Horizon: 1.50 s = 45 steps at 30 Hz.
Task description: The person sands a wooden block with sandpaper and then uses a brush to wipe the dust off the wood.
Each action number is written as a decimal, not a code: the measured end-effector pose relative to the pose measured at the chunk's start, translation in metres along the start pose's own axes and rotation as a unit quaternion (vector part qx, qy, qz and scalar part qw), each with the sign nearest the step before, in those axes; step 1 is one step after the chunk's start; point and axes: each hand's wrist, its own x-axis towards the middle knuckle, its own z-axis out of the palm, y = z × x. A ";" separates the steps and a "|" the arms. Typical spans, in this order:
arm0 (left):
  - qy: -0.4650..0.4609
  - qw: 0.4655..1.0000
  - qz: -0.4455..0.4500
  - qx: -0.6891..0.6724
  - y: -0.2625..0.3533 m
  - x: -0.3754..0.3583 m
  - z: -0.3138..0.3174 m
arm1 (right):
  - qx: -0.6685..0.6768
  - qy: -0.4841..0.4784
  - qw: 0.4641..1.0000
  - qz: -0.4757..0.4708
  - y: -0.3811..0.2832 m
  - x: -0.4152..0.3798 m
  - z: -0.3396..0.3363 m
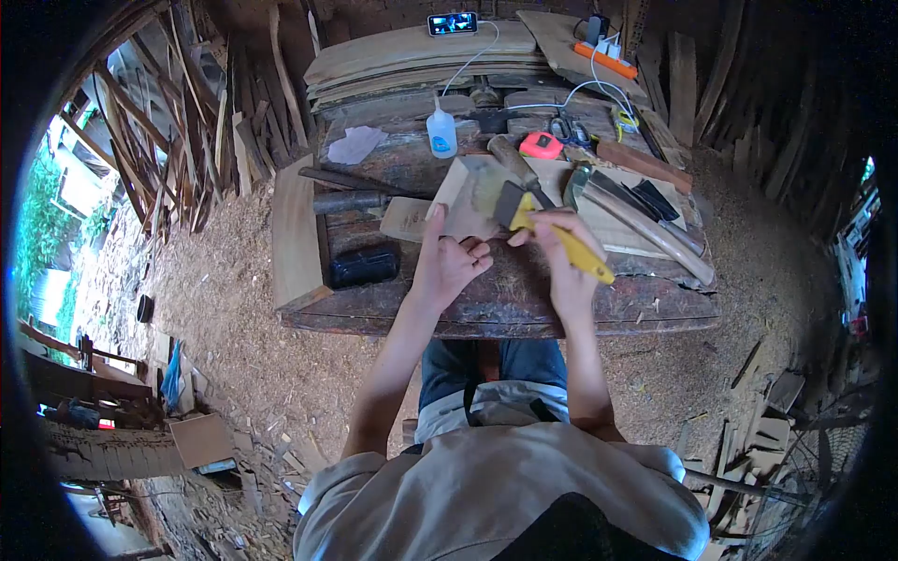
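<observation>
My left hand (452,268) is closed on the lower left edge of a pale wooden piece (458,201), thumb up along its side and fingers curled under. In my right hand (563,245) is a paintbrush (585,258) with a yellow handle. Its bristles lie against the face of the wooden piece, blurred by motion. Just left of the piece lies a small light wood block (404,219). A wooden-handled tool (512,161) lies behind the brush, its far part partly hidden.
On the workbench (393,323) are a glue bottle (441,133), a red tape measure (541,145), a black case (364,266), a crumpled cloth (356,145) and a long wooden handle (650,234). Stacked boards (421,56) with a phone (453,23) and an orange power strip (606,60) stand behind.
</observation>
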 end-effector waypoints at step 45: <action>0.052 0.965 0.129 0.221 -0.023 0.003 -0.008 | 0.170 -0.056 0.971 0.158 -0.014 -0.015 -0.017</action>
